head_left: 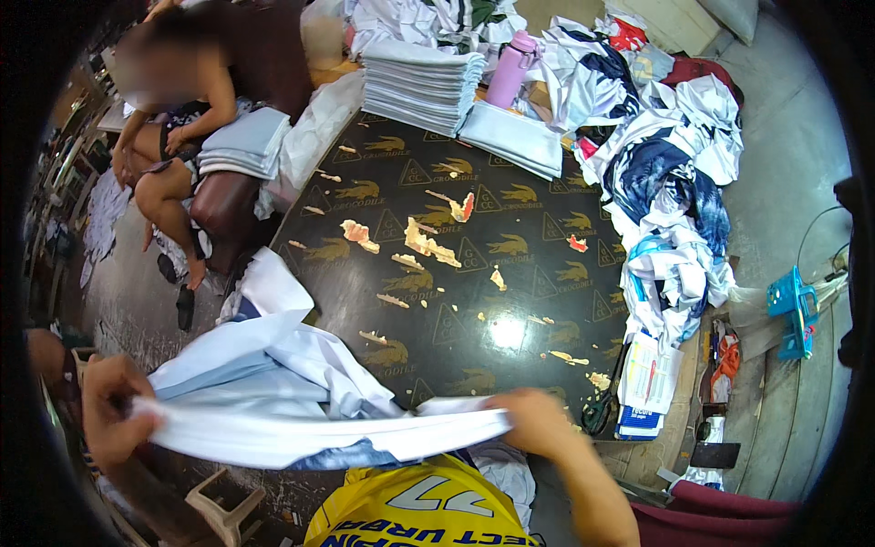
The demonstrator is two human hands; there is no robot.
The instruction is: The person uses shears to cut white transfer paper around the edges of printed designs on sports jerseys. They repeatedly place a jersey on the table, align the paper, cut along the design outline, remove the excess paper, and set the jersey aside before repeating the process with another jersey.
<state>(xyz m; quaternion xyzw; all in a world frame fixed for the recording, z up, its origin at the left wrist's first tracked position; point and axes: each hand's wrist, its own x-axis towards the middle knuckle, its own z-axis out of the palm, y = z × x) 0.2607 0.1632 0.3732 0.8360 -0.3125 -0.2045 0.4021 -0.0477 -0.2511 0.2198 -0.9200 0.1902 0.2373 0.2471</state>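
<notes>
Blurred hands [536, 422], yellow shirt [410, 507] cut off

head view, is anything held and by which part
White and blue cloth garment: the left hand and right hand each grip an end of its near edge.

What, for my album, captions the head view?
Left hand and right hand hold white and blue fabric near a black tabletop.

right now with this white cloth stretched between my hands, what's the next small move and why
Perhaps lower the white cloth onto the dark table: the left hand and right hand hold it stretched, while the folded stack and loose heap sit along the table's edges.
</notes>
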